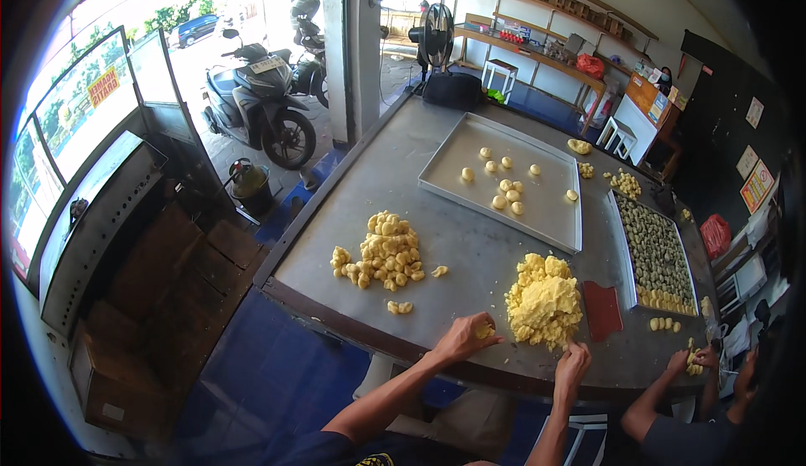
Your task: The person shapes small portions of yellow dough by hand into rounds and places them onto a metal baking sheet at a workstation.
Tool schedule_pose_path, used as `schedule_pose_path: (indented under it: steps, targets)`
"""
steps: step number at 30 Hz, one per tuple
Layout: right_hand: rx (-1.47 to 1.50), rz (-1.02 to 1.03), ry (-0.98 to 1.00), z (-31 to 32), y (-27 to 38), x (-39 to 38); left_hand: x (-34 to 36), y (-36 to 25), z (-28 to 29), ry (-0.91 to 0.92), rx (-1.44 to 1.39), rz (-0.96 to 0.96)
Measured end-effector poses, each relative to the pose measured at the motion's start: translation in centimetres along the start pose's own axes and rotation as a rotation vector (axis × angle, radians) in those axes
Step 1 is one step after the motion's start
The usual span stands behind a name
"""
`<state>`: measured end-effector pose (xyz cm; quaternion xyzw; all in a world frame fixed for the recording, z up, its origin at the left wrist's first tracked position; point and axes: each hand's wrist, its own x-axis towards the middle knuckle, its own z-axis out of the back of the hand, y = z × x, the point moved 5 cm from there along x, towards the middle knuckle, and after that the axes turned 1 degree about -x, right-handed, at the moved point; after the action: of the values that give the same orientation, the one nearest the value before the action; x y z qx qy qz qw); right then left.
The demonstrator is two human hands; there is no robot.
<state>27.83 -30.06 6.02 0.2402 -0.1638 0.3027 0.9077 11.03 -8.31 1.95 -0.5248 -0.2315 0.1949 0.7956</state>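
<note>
1. The person's two bare forearms come up from the lower edge, and the hands work apart from each other at the near edge of a grey metal table.
2. The left hand is curled over a small yellow dough piece, fingers closed around it against the tabletop.
3. The right hand rests just below the big dough mound, fingertips touching its near edge; whether it grips any dough, I cannot tell.
4. Between and just beyond the two hands sits that mound, crumbly and pale yellow.
5. Just right of the right hand lies a red scraper, flat on the table.
6. Beyond the left hand, a heap of portioned dough lumps is spread out, with a loose pair nearer.
7. Farther off, a metal baking tray holds a few rolled dough balls.
8. Far right, a second tray is filled with rows of pieces, and another person's hands work near it.
</note>
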Motion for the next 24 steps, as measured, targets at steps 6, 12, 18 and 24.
schedule_pose_path:
  steps: [6,12,18,24]
  targets:
    - [0.621,-0.09,0.017,0.0,4.7,-0.3,0.0,-0.3,-0.3,0.082,0.04,-0.007]
    - [0.939,-0.068,0.495,-5.9,11.8,-2.1,-0.3,-0.3,-0.3,0.054,-0.075,-0.155]
    - [0.564,0.075,0.549,-6.7,11.1,-0.3,-0.4,-0.2,-0.6,0.19,0.039,-0.334]
    - [0.3,0.0,-0.073,-0.5,6.5,0.0,0.0,-0.4,-0.2,0.147,0.065,-0.103]
